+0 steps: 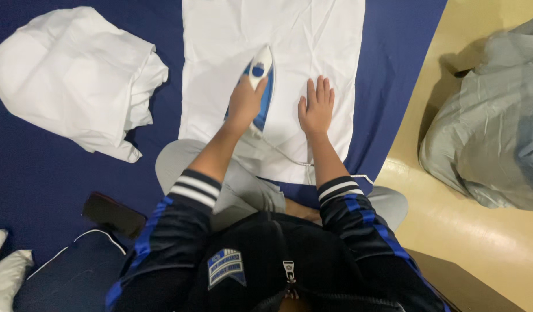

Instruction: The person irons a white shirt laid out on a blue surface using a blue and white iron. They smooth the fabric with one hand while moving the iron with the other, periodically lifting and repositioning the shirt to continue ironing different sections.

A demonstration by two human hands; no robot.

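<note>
Head view: left hand (244, 103) grips the white-and-blue iron (261, 81), long axis near vertical, nose toward frame top. Right hand (316, 107) lies open and flat, holding nothing, on the white cloth (278, 34) at centre.

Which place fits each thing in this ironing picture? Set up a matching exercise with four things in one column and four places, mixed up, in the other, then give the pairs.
Things
1. iron
2. right hand
3. crumpled white cloth
4. grey bundle

Places
A. on the tan floor at the right
B. flat on the white sheet, beside the iron
C. on the blue cover at the left
D. gripped by the left hand

Pairs: 1-D, 2-B, 3-C, 4-A
</note>
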